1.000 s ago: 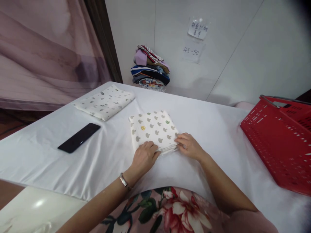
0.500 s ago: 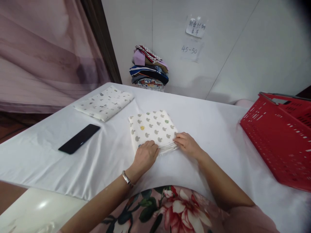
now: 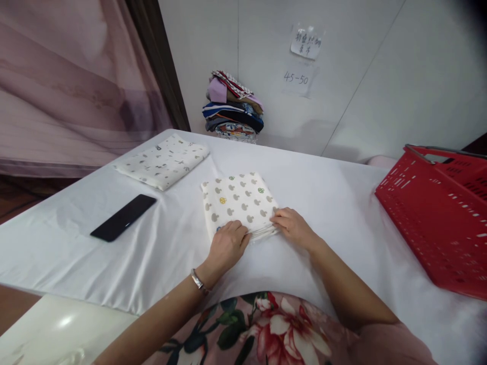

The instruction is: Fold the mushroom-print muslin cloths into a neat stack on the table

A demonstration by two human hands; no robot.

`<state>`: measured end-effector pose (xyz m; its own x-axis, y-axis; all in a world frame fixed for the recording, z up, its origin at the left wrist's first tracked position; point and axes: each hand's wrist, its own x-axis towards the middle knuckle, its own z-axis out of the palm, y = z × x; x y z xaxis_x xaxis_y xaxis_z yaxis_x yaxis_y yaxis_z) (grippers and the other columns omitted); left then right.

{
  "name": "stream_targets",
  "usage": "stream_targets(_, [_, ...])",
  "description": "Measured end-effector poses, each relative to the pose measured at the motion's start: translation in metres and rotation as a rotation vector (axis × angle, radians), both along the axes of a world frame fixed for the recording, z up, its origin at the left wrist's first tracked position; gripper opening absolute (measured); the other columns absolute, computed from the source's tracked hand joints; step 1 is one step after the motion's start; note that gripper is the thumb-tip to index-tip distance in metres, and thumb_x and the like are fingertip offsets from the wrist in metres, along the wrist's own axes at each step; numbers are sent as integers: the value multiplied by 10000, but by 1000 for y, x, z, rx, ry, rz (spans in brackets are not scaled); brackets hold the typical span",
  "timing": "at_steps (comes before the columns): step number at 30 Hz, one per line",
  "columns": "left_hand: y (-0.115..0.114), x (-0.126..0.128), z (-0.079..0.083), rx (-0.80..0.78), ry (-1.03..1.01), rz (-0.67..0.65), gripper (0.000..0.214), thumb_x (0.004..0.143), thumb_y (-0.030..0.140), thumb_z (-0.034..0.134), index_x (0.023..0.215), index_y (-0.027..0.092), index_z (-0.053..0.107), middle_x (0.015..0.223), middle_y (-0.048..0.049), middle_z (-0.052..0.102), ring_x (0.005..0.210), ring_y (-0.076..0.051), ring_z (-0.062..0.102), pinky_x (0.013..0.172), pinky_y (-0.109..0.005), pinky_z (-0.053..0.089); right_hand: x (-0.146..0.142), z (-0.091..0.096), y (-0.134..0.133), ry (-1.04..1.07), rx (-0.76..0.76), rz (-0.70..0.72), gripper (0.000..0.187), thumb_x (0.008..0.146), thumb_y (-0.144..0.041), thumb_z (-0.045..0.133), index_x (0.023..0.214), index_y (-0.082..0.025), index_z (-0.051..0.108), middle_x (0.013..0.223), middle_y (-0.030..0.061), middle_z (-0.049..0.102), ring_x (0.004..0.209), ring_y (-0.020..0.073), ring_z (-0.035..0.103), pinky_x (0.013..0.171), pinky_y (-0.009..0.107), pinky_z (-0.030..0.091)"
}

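Note:
A folded white cloth with grey mushroom prints point(image 3: 239, 200) lies on the white-covered table point(image 3: 335, 203) right in front of me. My left hand point(image 3: 227, 245) pinches its near left corner, fingers curled over the layered edge. My right hand point(image 3: 292, 226) grips the near right corner the same way. A silver bracelet sits on my left wrist.
A second folded printed cloth point(image 3: 163, 160) lies at the far left of the table, with a black phone point(image 3: 123, 217) nearer me. A red plastic basket point(image 3: 437, 213) stands at the right. A stack of folded coloured fabrics point(image 3: 233, 107) rests against the back wall under two paper notes.
Both hands stay on the cloth's near edge with only slight shifts. The view has drifted a little to the right.

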<state>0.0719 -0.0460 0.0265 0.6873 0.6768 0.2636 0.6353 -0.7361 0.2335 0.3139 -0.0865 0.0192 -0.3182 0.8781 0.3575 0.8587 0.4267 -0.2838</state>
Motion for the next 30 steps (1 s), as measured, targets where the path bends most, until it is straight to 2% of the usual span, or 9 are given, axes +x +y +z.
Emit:
stream_targets(5, [-1, 4, 4, 1, 43, 33, 205, 898, 342, 461, 855, 189, 591, 863, -40, 561, 797, -176, 519, 690, -304, 412, -2, -3, 0, 27, 61, -24, 218, 924, -220, 427, 943, -206, 644, 902, 67, 618, 840, 187, 519, 734, 323, 414])
stream_targets(8, [-1, 9, 6, 4, 75, 41, 195, 894, 317, 471, 819, 183, 591, 852, -43, 562, 803, -180, 522, 687, -304, 412, 0, 1, -2, 37, 81, -24, 221, 920, -189, 415, 921, -199, 635, 903, 68, 617, 842, 187, 519, 736, 322, 409])
stream_targets(16, [1, 9, 4, 22, 15, -11, 257, 930, 281, 387, 805, 179, 586, 816, -46, 559, 794, -174, 508, 703, -306, 410, 3, 12, -8, 16, 29, -6, 240, 896, -131, 415, 916, -207, 641, 905, 59, 620, 845, 181, 530, 746, 318, 407])
stream_targets(21, [-2, 7, 0, 43, 52, -66, 225, 919, 273, 416, 801, 179, 583, 823, -50, 551, 808, -180, 500, 718, -318, 410, 6, 8, -7, 4, -56, 39, 187, 871, -151, 494, 922, -221, 660, 871, 46, 628, 821, 174, 543, 727, 311, 423])
stream_targets(25, [-3, 7, -1, 54, 44, -63, 209, 922, 263, 411, 826, 183, 579, 827, -41, 548, 816, -178, 497, 724, -315, 407, 8, 6, -5, 0, -77, 42, 148, 838, -197, 565, 954, -223, 654, 910, 47, 624, 864, 184, 539, 750, 324, 428])
stream_targets(30, [-7, 7, -4, 73, 31, -101, 185, 913, 228, 424, 804, 182, 566, 825, -40, 548, 806, -181, 492, 715, -325, 406, 6, 3, -5, -14, -49, 25, 119, 858, -185, 537, 850, -215, 652, 824, 37, 617, 798, 177, 526, 714, 315, 420])
